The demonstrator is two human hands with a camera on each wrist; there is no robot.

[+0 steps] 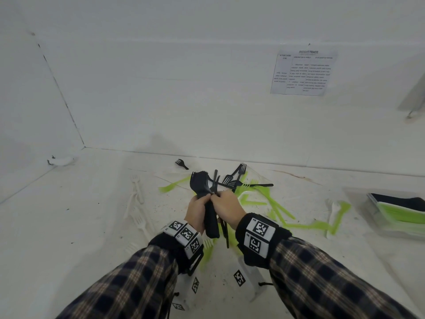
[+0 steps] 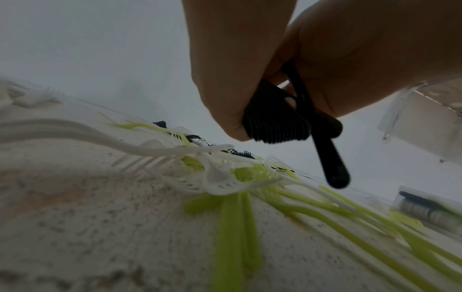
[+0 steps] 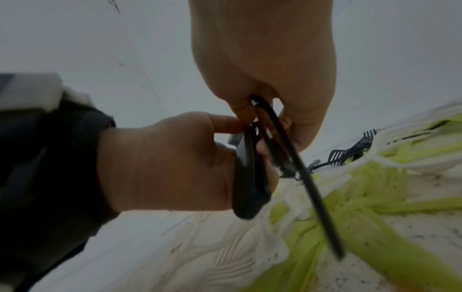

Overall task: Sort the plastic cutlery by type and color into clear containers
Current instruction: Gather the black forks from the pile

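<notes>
My left hand (image 1: 203, 200) grips a thick stack of black forks (image 1: 202, 183), tines up, handles hanging below the palm. My right hand (image 1: 217, 198) sits right against it and pinches thin black cutlery (image 1: 225, 231) beside the stack. In the left wrist view the ribbed black stack (image 2: 275, 122) sits in my left hand's fingers (image 2: 225, 89), with one black handle (image 2: 330, 158) slanting down from the right hand. In the right wrist view that black handle (image 3: 312, 187) hangs from my right hand's fingers (image 3: 300, 128). Loose black forks (image 1: 234, 178), green cutlery (image 1: 276, 208) and white forks (image 1: 138, 196) lie on the table.
At the right edge of the table stands a clear container (image 1: 391, 229) holding green and black cutlery. Clear boxes with tag markers (image 1: 250, 279) sit near me, below my wrists. A lone black fork (image 1: 181, 164) lies by the back wall. A printed sheet (image 1: 303, 72) hangs on the wall.
</notes>
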